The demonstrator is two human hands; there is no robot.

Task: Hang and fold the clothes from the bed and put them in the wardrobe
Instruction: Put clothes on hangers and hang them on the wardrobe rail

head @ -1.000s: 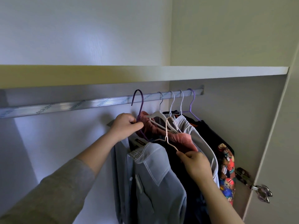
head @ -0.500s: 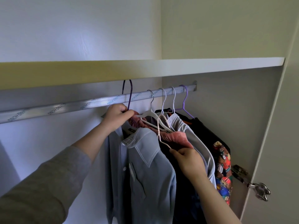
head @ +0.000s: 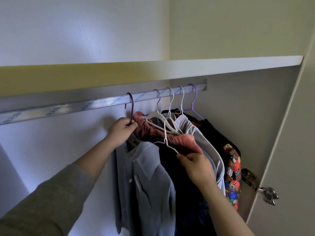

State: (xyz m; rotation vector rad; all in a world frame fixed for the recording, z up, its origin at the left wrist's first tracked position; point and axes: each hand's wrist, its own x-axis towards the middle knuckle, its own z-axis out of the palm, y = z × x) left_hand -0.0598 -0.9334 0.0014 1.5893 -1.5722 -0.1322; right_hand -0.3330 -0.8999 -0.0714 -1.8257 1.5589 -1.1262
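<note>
A light blue shirt (head: 150, 176) hangs from a dark purple hanger (head: 132, 106) whose hook sits over the silver wardrobe rail (head: 68, 109). My left hand (head: 121, 132) grips the neck of that hanger just under the rail. My right hand (head: 196, 166) pinches a loose white wire hanger (head: 167, 135) held in front of the clothes, off the rail. To the right, a pink garment (head: 172, 138), a dark garment (head: 180, 193), a grey-white top (head: 204, 142) and a black top with a cartoon print (head: 232, 171) hang on the rail.
A shelf (head: 221, 64) runs right above the rail. The rail's left half is bare. The wardrobe's side wall (head: 247, 116) is close on the right, and the open door's hinge (head: 250, 178) and metal fitting (head: 269, 195) stick out at lower right.
The purple hanger's hook has gone from in front of the rail to over it, and the blue shirt now hangs there. My right hand still holds the white hanger.
</note>
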